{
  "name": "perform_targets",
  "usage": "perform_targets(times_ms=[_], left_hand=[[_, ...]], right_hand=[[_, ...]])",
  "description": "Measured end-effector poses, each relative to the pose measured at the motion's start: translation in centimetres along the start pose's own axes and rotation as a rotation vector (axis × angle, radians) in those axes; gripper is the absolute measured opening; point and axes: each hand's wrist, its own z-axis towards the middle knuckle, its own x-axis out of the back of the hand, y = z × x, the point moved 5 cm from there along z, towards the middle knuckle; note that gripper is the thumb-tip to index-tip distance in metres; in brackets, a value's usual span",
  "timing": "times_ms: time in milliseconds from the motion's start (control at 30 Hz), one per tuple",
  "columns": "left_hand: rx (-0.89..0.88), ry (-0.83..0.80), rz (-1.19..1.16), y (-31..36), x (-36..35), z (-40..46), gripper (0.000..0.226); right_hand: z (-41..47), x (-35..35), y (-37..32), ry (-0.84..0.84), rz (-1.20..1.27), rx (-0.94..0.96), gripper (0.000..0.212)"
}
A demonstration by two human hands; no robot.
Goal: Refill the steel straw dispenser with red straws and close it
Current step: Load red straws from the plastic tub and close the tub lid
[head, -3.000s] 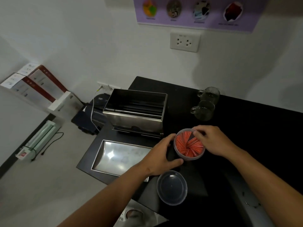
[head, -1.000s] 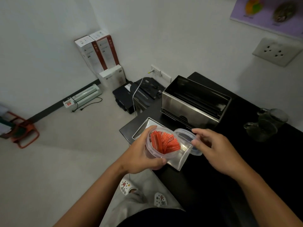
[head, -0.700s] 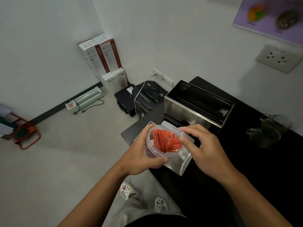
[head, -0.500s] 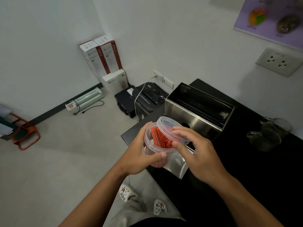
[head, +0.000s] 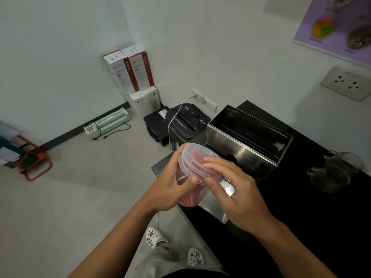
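Observation:
My left hand (head: 170, 185) grips a clear plastic tub (head: 190, 189) of red straws (head: 188, 198), held in the air over the table's left corner. A clear lid (head: 195, 157) sits on the tub's mouth, and my right hand (head: 234, 193) presses on it with fingers spread over its rim. Behind the tub the steel straw dispenser (head: 245, 145) stands open on the black table (head: 301, 217); its inside looks dark and no straws show in it. Its flat steel lid (head: 216, 209) lies on the table below my hands, mostly hidden.
Two glass mugs (head: 337, 169) stand at the right on the table. Left of the table, on the floor, are a black shredder (head: 186, 123), a printer, boxes (head: 132, 77) and a laminator (head: 108, 123). A wall socket (head: 349, 83) is above the table.
The tub went from the table up into my left hand. My right hand brought the clear lid over and has set it down on the tub's mouth.

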Motion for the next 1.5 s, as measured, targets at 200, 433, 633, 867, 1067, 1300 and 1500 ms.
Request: perform_targets(times_ms=[200, 433, 633, 867, 1067, 1300, 1500], left_hand=[[-0.004, 0.054, -0.004, -0.1, 0.6, -0.5, 0.105], [-0.001, 0.126, 0.013, 0.5, 0.8, -0.7, 0.092], [-0.007, 0.099, 0.015, 0.9, 1.0, -0.6, 0.097], [-0.051, 0.113, 0.058, 1.7, 1.8, -0.8, 0.087], [-0.103, 0.161, 0.083, 3.2, 2.4, -0.9, 0.051], [-0.038, 0.236, 0.018, 2.2, 2.9, -0.9, 0.077], [-0.021, 0.315, 0.008, 1.9, 3.7, -0.3, 0.070]], right_hand=[[0.1, -0.8, 0.1, -0.005, 0.016, 0.005, 0.036], [0.8, -1.2, 0.0, -0.030, 0.002, 0.061, 0.036], [1.5, -1.2, 0.6, -0.094, 0.014, 0.049, 0.037], [2.2, -1.7, 0.7, -0.132, 0.040, 0.040, 0.035], [2.7, -1.9, 0.4, -0.163, 0.068, 0.052, 0.030], [3.0, -1.8, 1.0, -0.082, 0.243, -0.080, 0.044], [2.0, -4.6, 2.2, -0.043, 0.520, -0.331, 0.079]])
